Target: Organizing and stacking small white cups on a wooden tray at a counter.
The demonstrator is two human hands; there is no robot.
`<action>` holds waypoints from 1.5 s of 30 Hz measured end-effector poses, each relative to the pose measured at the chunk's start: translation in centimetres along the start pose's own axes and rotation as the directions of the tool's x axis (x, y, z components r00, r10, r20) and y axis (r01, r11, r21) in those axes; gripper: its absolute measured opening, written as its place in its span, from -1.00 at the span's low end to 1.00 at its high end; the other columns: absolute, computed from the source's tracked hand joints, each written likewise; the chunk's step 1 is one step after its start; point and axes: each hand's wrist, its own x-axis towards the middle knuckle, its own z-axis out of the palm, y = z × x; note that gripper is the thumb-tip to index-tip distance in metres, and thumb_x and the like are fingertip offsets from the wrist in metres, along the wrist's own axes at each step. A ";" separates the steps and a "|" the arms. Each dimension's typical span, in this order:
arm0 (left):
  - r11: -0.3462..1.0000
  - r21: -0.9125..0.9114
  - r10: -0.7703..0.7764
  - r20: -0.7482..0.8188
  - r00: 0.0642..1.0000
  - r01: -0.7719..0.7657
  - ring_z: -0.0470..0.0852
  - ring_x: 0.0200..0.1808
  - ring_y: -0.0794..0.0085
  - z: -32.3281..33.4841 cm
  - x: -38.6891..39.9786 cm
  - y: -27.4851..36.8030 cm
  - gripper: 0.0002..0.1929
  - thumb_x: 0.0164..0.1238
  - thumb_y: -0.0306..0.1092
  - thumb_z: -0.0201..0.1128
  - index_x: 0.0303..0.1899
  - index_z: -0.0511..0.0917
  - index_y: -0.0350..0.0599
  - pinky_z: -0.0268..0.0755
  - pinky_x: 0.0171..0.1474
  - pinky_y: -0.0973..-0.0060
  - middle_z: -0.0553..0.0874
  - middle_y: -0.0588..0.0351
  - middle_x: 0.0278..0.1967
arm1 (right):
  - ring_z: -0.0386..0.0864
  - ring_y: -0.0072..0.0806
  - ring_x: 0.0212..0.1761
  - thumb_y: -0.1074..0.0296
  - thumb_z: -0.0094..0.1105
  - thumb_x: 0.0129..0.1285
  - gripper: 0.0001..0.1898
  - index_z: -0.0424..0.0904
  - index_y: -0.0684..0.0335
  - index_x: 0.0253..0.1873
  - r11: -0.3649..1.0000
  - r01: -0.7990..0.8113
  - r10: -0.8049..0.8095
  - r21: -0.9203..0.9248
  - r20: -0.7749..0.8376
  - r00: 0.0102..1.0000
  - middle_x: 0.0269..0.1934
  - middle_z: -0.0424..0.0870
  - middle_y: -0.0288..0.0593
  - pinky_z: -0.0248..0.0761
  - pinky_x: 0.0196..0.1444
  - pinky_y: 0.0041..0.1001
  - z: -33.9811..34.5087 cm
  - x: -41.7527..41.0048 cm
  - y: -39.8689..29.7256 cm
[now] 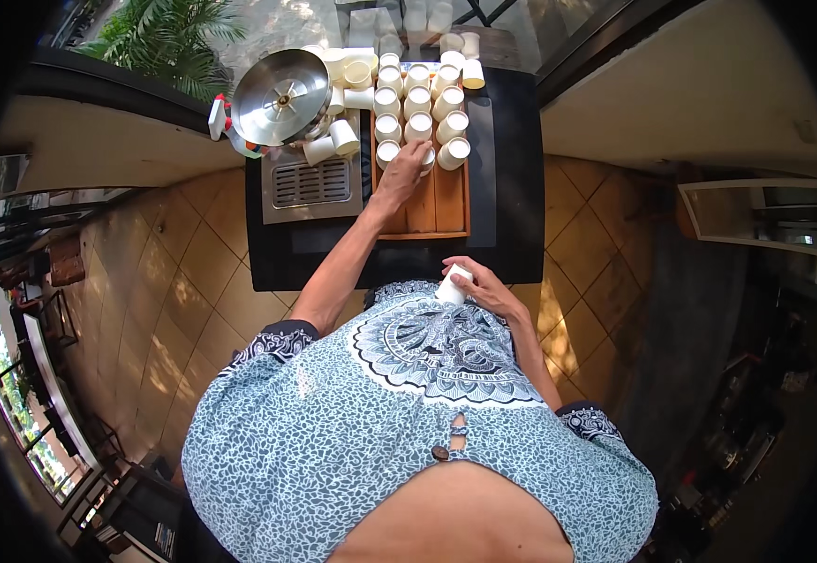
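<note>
A wooden tray (419, 211) lies on the black table, with white paper cups (417, 98) in three rows, seemingly upside down. My left hand (401, 174) reaches over the tray's near part. Its fingers are on a white cup (428, 162) at the near end of the middle row, and the hand hides part of that cup. Close to my body, beyond the table's front edge, my right hand (487, 285) holds another white paper cup (453, 284) in a tilted position.
Left of the tray are a steel drip tray (311, 184), a round steel lid (280, 97), a spray bottle (218, 118) and several loose cups (344, 137). One cup (473, 73) stands at the tray's far right. Window glass (289, 28) borders the table's far side.
</note>
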 end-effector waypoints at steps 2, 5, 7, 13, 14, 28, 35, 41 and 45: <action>0.999 0.049 -0.009 -0.012 1.000 0.010 0.62 0.06 -0.05 0.1 -0.3 0.0 -0.48 0.09 -0.70 0.29 0.16 0.47 -0.29 0.53 0.10 0.21 0.58 -0.15 0.06 | 0.54 -0.34 0.10 0.01 0.08 0.48 -0.54 0.43 0.14 0.32 0.996 0.026 -0.022 -0.083 0.050 0.999 0.06 0.57 -0.10 0.42 0.18 -0.35 -0.3 0.2 -0.6; 0.996 0.063 -0.058 -0.014 0.998 0.059 0.59 0.10 -0.08 0.2 -0.5 -0.5 -0.43 0.08 -0.68 0.32 0.20 0.44 -0.26 0.50 0.15 0.20 0.56 -0.18 0.09 | 0.54 -0.31 0.08 0.14 0.13 0.46 -0.57 0.45 0.20 0.31 0.979 0.100 -0.087 -0.180 0.076 0.993 0.06 0.54 -0.05 0.41 0.16 -0.35 -0.9 1.8 -3.2; 0.992 0.128 -0.003 -0.096 0.995 0.015 0.56 0.14 -0.06 0.2 -0.9 0.3 -0.39 0.06 -0.65 0.35 0.23 0.43 -0.24 0.47 0.18 0.19 0.53 -0.19 0.12 | 0.58 -0.25 0.05 0.19 0.21 0.40 -0.56 0.47 0.29 0.26 0.960 0.185 -0.210 -0.208 -0.107 0.972 0.01 0.57 -0.01 0.43 0.12 -0.31 -1.3 4.4 -5.3; 0.975 0.211 -0.015 -0.251 0.968 0.070 0.48 0.22 0.01 -1.7 -4.2 4.3 -0.24 0.03 -0.50 0.48 0.34 0.36 -0.13 0.41 0.22 0.19 0.37 -0.15 0.24 | 0.61 -0.02 0.01 0.22 0.44 0.19 -0.52 0.54 0.34 0.13 0.714 0.306 -0.656 -0.630 -0.450 0.606 -0.01 0.58 0.10 0.47 0.06 -0.23 -4.3 13.0 -10.5; 0.980 0.146 -0.089 -0.291 0.953 0.136 0.48 0.22 0.01 -1.7 -5.1 4.3 -0.25 0.05 -0.48 0.48 0.34 0.35 -0.13 0.42 0.21 0.20 0.36 -0.15 0.24 | 0.62 -0.13 0.01 0.15 0.45 0.18 -0.50 0.56 0.29 0.15 0.667 0.309 -0.717 -0.678 -0.474 0.511 -0.04 0.59 0.03 0.50 0.03 -0.24 -4.8 14.2 -11.2; 0.896 -0.043 -0.434 -0.288 0.853 0.442 0.54 0.13 0.05 -2.8 -13.5 2.9 -0.36 0.20 -0.35 0.47 0.28 0.37 -0.20 0.49 0.18 0.20 0.28 -0.12 0.26 | 0.63 -0.06 0.01 0.39 0.58 -0.08 -0.45 0.58 0.29 0.07 0.574 0.288 -0.701 -0.767 -0.277 0.658 0.01 0.61 0.02 0.52 0.04 -0.26 -6.2 24.3 -11.1; 0.885 -0.043 -0.447 -0.354 0.822 0.463 0.52 0.13 0.04 -3.5 -11.9 1.8 -0.39 0.20 -0.39 0.46 0.26 0.38 -0.21 0.50 0.16 0.21 0.28 -0.13 0.26 | 0.60 -0.06 0.07 0.35 0.47 0.09 -0.51 0.57 0.32 0.13 0.528 0.353 -0.774 -0.772 -0.267 0.574 0.07 0.60 0.01 0.52 0.09 -0.27 -5.0 18.3 -11.9; 0.928 -0.019 -0.356 -0.348 0.867 0.373 0.56 0.11 0.05 -3.5 -9.2 1.9 -0.38 0.19 -0.39 0.47 0.26 0.38 -0.21 0.50 0.17 0.22 0.27 -0.12 0.27 | 0.57 -0.04 0.15 0.51 0.45 0.03 -0.49 0.57 0.31 0.15 0.429 0.363 -0.707 -0.827 -0.057 0.705 0.11 0.59 0.03 0.50 0.16 -0.26 -3.8 19.2 -6.7; 0.928 0.005 -0.352 -0.318 0.880 0.373 0.40 0.28 -0.03 -3.8 -8.0 2.6 -0.38 0.21 -0.33 0.46 0.27 0.38 -0.20 0.40 0.30 0.16 0.26 -0.15 0.27 | 0.57 -0.04 0.15 0.58 0.43 -0.01 -0.48 0.56 0.29 0.14 0.415 0.355 -0.738 -0.838 -0.081 0.670 0.09 0.59 0.02 0.52 0.13 -0.26 -4.1 20.9 -4.2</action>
